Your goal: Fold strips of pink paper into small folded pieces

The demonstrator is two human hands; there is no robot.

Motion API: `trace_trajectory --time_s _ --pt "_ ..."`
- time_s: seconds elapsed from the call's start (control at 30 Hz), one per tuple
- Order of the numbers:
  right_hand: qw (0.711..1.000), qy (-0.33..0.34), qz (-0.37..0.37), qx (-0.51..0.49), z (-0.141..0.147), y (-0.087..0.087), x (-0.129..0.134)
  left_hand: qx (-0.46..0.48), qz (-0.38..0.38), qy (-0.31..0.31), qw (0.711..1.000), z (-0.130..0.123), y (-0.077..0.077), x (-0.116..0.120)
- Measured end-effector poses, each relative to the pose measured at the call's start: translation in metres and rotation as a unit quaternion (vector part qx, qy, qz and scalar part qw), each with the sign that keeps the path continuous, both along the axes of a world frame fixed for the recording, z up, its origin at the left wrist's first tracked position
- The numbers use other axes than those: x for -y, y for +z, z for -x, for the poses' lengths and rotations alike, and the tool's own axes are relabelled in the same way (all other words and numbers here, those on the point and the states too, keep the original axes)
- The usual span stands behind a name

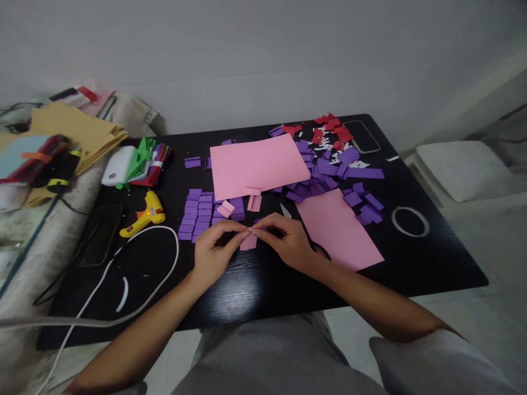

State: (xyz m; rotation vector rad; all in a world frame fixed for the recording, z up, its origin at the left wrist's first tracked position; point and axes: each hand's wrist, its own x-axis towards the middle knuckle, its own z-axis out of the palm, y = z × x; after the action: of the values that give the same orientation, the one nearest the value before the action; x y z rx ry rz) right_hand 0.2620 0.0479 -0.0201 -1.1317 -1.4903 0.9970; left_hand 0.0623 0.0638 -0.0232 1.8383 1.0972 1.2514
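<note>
Between my two hands, over the front middle of the table, is a small pink paper piece (248,242). My left hand (214,249) pinches its upper edge from one side, and my right hand (288,241) pinches it close beside. Just beyond my fingers lie folded pink pieces (226,208), next to rows of folded purple paper pieces (193,214). A large pink sheet (259,164) rests behind them. Another pink sheet (340,230) lies right of my right hand, which partly covers a pair of scissors (285,210).
On the left are a yellow glue gun (150,211), a looping white cable (177,247) and bundled coloured papers (148,162). Purple pieces (325,170) and red scraps (335,129) are heaped at the back right. A tape ring (410,221) and a phone (362,136) lie further right.
</note>
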Motion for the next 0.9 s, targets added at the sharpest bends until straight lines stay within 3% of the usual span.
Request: trace_trajectory --time_s 0.63,0.9 --pt "1.000 -0.004 0.004 0.005 0.0003 -0.0014 0.0009 0.005 0.033 -0.004 0.999 -0.0010 0.0027 0.0009" --pt "1.000 -0.008 0.014 0.000 -0.0001 -0.0016 0.0008 -0.028 0.023 -0.057 0.998 0.0033 0.0023 -0.0059"
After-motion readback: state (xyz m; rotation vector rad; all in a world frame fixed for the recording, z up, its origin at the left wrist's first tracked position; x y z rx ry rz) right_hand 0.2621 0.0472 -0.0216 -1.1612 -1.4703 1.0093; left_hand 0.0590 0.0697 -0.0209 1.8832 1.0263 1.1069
